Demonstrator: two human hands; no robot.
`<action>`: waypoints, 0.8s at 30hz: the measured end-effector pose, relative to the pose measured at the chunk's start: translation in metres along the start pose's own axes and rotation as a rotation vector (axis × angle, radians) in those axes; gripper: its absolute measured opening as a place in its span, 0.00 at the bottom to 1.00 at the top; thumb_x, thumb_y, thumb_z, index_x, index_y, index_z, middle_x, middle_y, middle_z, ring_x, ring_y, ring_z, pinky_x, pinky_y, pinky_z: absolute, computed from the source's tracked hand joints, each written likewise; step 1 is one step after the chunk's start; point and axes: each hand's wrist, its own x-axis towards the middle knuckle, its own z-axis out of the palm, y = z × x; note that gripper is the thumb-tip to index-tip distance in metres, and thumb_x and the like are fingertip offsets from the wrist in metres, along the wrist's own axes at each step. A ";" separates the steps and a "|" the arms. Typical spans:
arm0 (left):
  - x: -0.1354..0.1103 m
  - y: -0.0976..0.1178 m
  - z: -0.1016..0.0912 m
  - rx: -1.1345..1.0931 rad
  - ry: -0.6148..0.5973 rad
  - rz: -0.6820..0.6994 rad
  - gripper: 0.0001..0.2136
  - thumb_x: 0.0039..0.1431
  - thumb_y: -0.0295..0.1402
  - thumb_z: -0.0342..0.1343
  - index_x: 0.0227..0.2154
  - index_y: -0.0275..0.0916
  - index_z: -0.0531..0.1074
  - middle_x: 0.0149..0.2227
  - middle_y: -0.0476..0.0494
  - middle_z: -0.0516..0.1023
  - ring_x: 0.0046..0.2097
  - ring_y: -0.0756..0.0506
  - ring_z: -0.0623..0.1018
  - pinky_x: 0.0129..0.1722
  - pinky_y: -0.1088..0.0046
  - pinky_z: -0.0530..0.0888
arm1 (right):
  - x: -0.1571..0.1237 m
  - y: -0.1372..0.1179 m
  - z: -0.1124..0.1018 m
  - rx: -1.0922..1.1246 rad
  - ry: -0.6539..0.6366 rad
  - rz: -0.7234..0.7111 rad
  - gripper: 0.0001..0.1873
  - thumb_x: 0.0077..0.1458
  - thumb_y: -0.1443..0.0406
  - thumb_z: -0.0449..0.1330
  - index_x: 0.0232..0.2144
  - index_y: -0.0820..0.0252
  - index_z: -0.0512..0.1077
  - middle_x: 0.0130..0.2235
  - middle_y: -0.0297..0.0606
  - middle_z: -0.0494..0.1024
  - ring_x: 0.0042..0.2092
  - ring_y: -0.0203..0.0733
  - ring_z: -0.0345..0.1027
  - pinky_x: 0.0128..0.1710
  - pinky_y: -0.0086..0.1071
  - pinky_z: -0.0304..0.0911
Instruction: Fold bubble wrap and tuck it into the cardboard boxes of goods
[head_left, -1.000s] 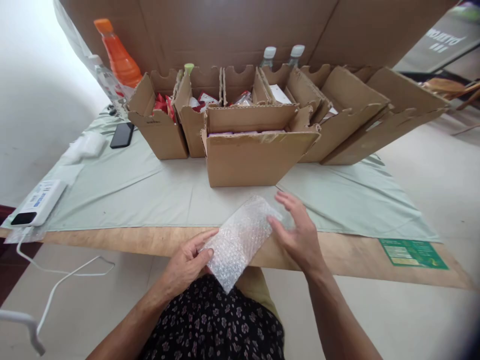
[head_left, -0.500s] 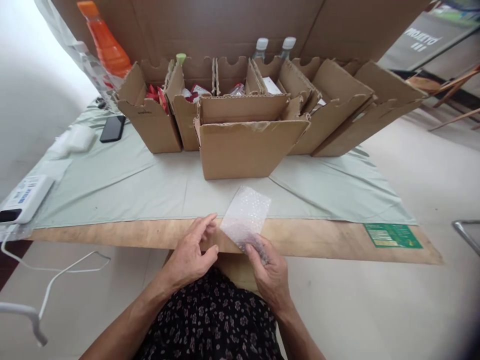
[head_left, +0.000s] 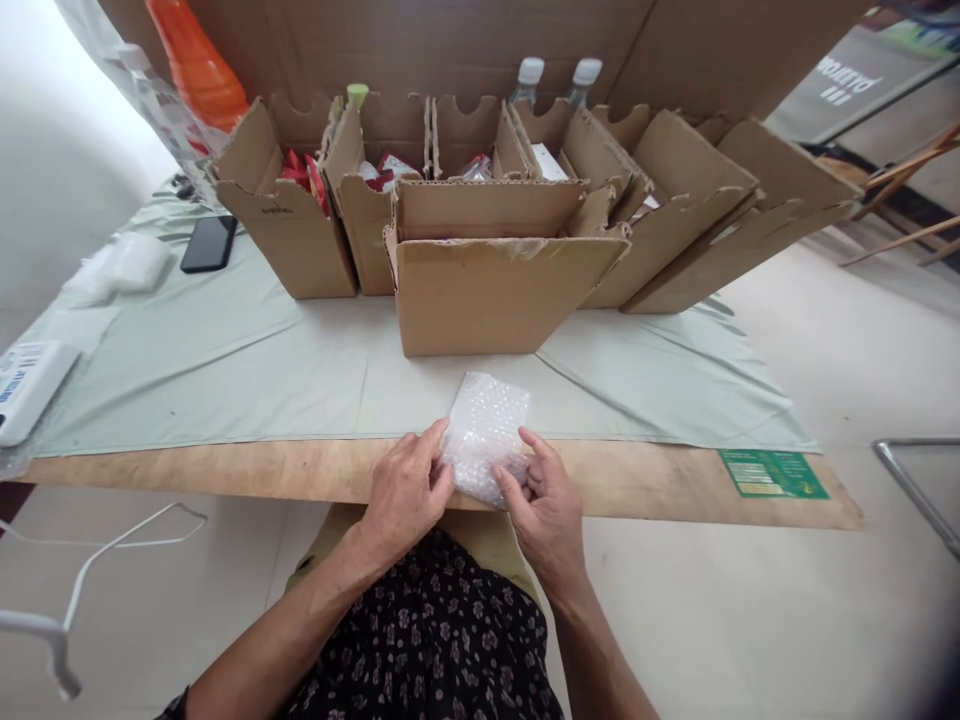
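A clear bubble wrap bag (head_left: 486, 430) lies at the table's front edge, its far end on the cloth and its near end over the bare wood. My left hand (head_left: 411, 485) has its thumb and fingers closed at the bag's left edge. At the lower right edge, my right hand (head_left: 546, 500) grips the bag between thumb and curled fingers. Whether anything is inside the bag I cannot make out. Just beyond it stands a wide cardboard bin (head_left: 495, 300), its contents mostly hidden.
Several cardboard bins stand in a row behind, one at left (head_left: 300, 245) holding red packets. A black phone (head_left: 209, 244), bubble wrap rolls (head_left: 135, 263) and a white power strip (head_left: 34, 392) lie at left. A green card (head_left: 776, 474) is at the right front edge.
My left hand has moved right to the bag's edge. The bag has turned more upright and shifted slightly left, with my right hand still on it. The view has shifted a little.
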 end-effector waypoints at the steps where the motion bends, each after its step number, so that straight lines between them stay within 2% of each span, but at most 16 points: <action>1: 0.000 0.000 0.000 0.012 0.002 0.003 0.23 0.63 0.28 0.53 0.61 0.37 0.70 0.32 0.46 0.78 0.37 0.43 0.77 0.42 0.63 0.76 | 0.000 0.001 0.000 0.027 0.004 0.010 0.28 0.63 0.55 0.63 0.62 0.59 0.68 0.36 0.37 0.79 0.32 0.39 0.73 0.33 0.34 0.73; 6: -0.002 -0.004 0.003 -0.006 0.053 0.067 0.22 0.63 0.26 0.52 0.61 0.38 0.70 0.33 0.47 0.78 0.36 0.44 0.77 0.41 0.66 0.76 | 0.000 0.006 0.001 0.060 0.021 0.005 0.26 0.64 0.57 0.63 0.61 0.58 0.68 0.36 0.36 0.79 0.33 0.38 0.73 0.35 0.33 0.72; 10: -0.004 -0.006 0.005 -0.002 0.100 0.131 0.21 0.64 0.24 0.52 0.60 0.36 0.69 0.35 0.46 0.78 0.37 0.45 0.76 0.41 0.67 0.76 | 0.007 0.006 0.001 -0.072 0.011 -0.057 0.25 0.64 0.58 0.62 0.61 0.58 0.70 0.36 0.35 0.78 0.33 0.38 0.73 0.38 0.35 0.72; 15: -0.002 -0.005 0.007 0.085 0.093 0.171 0.22 0.64 0.24 0.52 0.61 0.35 0.67 0.35 0.45 0.78 0.37 0.44 0.76 0.40 0.66 0.76 | 0.015 0.002 -0.003 -0.218 -0.006 -0.141 0.23 0.65 0.61 0.62 0.60 0.60 0.71 0.30 0.31 0.76 0.29 0.37 0.70 0.36 0.35 0.72; 17: 0.000 -0.005 0.006 0.107 0.084 0.168 0.23 0.64 0.24 0.53 0.62 0.36 0.66 0.34 0.47 0.77 0.36 0.44 0.76 0.40 0.66 0.75 | 0.014 -0.002 -0.008 -0.269 0.007 -0.215 0.22 0.66 0.63 0.61 0.61 0.60 0.69 0.29 0.30 0.74 0.29 0.38 0.71 0.38 0.35 0.73; 19: 0.001 -0.004 0.005 0.114 0.072 0.165 0.24 0.63 0.24 0.53 0.63 0.36 0.64 0.32 0.49 0.75 0.35 0.45 0.76 0.38 0.67 0.75 | 0.010 -0.005 -0.017 -0.337 0.052 -0.330 0.22 0.67 0.65 0.61 0.61 0.59 0.69 0.34 0.34 0.76 0.33 0.39 0.73 0.42 0.37 0.74; 21: 0.002 -0.003 0.003 0.114 0.061 0.167 0.25 0.64 0.24 0.53 0.64 0.36 0.63 0.32 0.49 0.75 0.34 0.45 0.76 0.38 0.67 0.75 | 0.003 -0.009 -0.027 -0.400 0.093 -0.455 0.21 0.66 0.67 0.62 0.60 0.59 0.69 0.44 0.43 0.78 0.42 0.42 0.75 0.47 0.38 0.74; 24: 0.003 -0.002 0.003 0.112 0.043 0.162 0.26 0.64 0.24 0.54 0.65 0.36 0.62 0.33 0.49 0.75 0.35 0.45 0.76 0.38 0.66 0.76 | -0.008 -0.012 -0.039 -0.468 -0.003 -0.600 0.21 0.65 0.68 0.63 0.58 0.60 0.70 0.55 0.51 0.75 0.56 0.50 0.72 0.53 0.43 0.71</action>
